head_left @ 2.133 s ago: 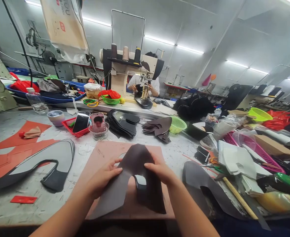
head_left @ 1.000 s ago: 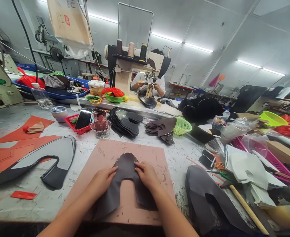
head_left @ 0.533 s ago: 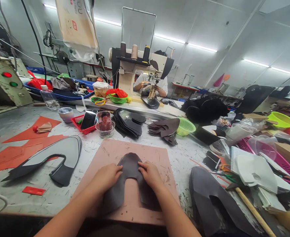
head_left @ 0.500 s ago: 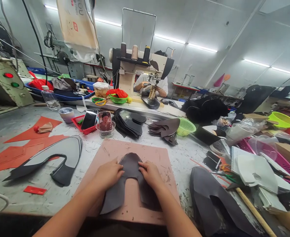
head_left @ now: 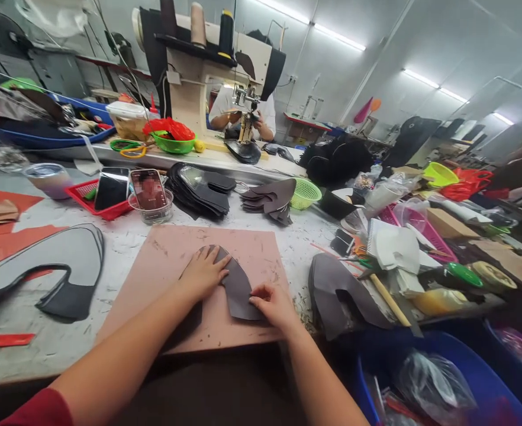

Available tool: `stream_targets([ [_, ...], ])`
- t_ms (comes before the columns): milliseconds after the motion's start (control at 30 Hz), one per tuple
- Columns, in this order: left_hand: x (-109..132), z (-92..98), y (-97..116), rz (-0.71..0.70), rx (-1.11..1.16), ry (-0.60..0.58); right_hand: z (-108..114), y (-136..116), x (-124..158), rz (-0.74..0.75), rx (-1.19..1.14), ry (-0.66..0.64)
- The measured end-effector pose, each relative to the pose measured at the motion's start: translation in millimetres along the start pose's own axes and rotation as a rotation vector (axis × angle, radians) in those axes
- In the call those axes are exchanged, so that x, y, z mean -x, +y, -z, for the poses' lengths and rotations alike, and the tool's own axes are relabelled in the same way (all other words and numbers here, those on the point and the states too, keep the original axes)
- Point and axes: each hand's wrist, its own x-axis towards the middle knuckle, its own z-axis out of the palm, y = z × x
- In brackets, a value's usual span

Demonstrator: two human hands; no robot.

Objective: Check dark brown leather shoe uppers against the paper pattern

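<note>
A dark grey U-shaped shoe upper piece [head_left: 238,289] lies on a pink board [head_left: 163,251] in front of me. My left hand [head_left: 204,273] rests flat over its curved top, fingers spread, hiding much of its left side. At the outer edge of the right leg, my right hand [head_left: 273,305] pinches the material between thumb and fingers. To the right lies a stack of similar dark pieces [head_left: 325,293]. On the left is another stack of upper pieces [head_left: 79,254], light grey with dark ends.
Behind the board stand a red basket [head_left: 103,207], a phone [head_left: 148,189] in a clear tub, and dark cut pieces [head_left: 199,189]. Farther back, a person sits behind a sewing machine [head_left: 185,89]. A wooden-handled hammer [head_left: 389,300] lies right, above a blue bin [head_left: 358,378].
My view has turned right and downward. The upper piece is now rotated on the board. My left hand has flattened over its top; my right hand has slid down to its right leg.
</note>
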Motion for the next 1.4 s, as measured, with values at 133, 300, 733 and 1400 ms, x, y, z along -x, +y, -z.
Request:
stream_targets([
  [133, 0, -1.0, 1, 0.002, -0.011, -0.005, 2, -4, 5, 0.033, 0.085, 0.042],
  [300, 0, -0.1, 4, 0.003, -0.004, -0.065, 0, -11, 3, 0.054, 0.202, 0.013],
  [733, -3, 6.7, 2, -0.009, -0.01, -0.048, 38, -30, 6, 0.202, 0.622, -0.118],
  [1400, 59, -5.5, -29, -0.068, 0.057, 0.205, -68, -31, -70, 0.537, 0.729, -0.213],
])
